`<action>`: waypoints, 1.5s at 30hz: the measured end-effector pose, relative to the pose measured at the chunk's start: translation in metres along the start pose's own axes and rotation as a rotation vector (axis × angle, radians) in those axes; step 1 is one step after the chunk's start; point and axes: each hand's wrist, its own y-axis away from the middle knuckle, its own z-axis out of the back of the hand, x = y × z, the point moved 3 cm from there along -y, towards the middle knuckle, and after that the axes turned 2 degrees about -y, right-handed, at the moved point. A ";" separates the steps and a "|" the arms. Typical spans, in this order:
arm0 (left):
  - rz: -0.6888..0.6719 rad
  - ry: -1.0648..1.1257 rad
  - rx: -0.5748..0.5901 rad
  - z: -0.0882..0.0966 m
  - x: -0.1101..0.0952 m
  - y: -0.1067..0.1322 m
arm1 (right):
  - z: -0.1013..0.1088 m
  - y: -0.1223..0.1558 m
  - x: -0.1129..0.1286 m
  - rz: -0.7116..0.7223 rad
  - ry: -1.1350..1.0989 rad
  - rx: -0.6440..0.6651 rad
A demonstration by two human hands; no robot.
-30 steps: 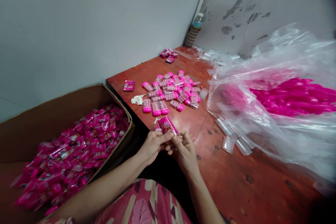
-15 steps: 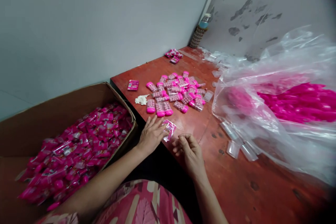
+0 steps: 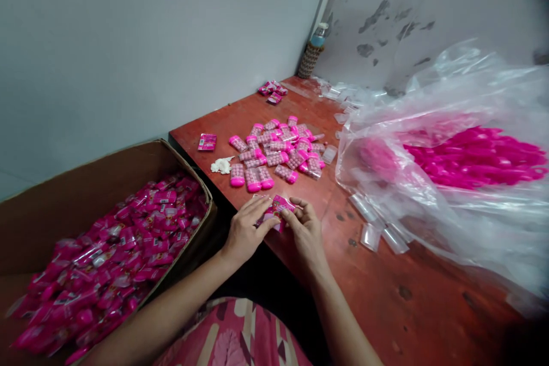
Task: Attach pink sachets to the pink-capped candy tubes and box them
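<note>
Near the table's front edge, a small pink printed sachet [image 3: 281, 205] is pinched between both my hands. My left hand [image 3: 249, 227] grips its left side, thumb on top. On its right side the thumb and fingers of my right hand [image 3: 306, 230] are closed; part of the sachet is hidden behind them. Just beyond lies a loose group of small clear bottles with pink caps [image 3: 253, 179], filled with pale pink balls. Another pink sachet [image 3: 207, 142] lies flat at the table's left edge, with a crumpled white scrap [image 3: 222, 165] close by.
A cardboard box [image 3: 209, 206] of pink packets [image 3: 128, 240] stands left of the red table [image 3: 343, 297]. On the right, a clear plastic bag [image 3: 437, 223] holds bright pink pieces [image 3: 476, 157]. Clear empty containers [image 3: 370, 237] lie beside it. A bottle [image 3: 312, 51] stands in the far corner.
My right hand has moved left and closed on the sachet. My left hand, earlier spread over it, now grips it too. The view has shifted slightly to the right.
</note>
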 end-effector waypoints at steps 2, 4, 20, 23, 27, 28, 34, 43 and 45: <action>0.200 0.188 0.082 0.001 0.001 -0.002 | 0.003 -0.003 0.006 -0.007 0.017 0.051; 0.369 0.349 0.198 -0.002 0.005 -0.002 | 0.004 -0.006 0.012 -0.029 0.103 0.174; 0.868 0.878 -0.112 0.013 0.031 0.005 | 0.004 -0.094 0.017 0.618 1.458 0.344; 0.884 0.970 -0.160 0.014 0.035 0.004 | 0.033 -0.073 0.020 0.640 1.306 0.313; 0.877 1.057 -0.173 0.005 0.034 0.000 | 0.050 -0.054 0.035 0.448 1.344 -0.075; 0.887 1.073 -0.172 0.002 0.033 -0.001 | 0.048 -0.053 0.036 0.361 1.423 -0.140; 0.931 1.220 -0.251 0.000 0.028 -0.003 | 0.023 -0.064 0.032 0.103 1.766 -0.131; 1.041 1.319 -0.376 -0.009 0.027 -0.005 | 0.002 0.014 0.012 -0.052 0.514 0.125; 1.006 1.355 -0.360 -0.014 0.024 -0.006 | -0.009 0.030 0.004 -0.103 0.383 0.122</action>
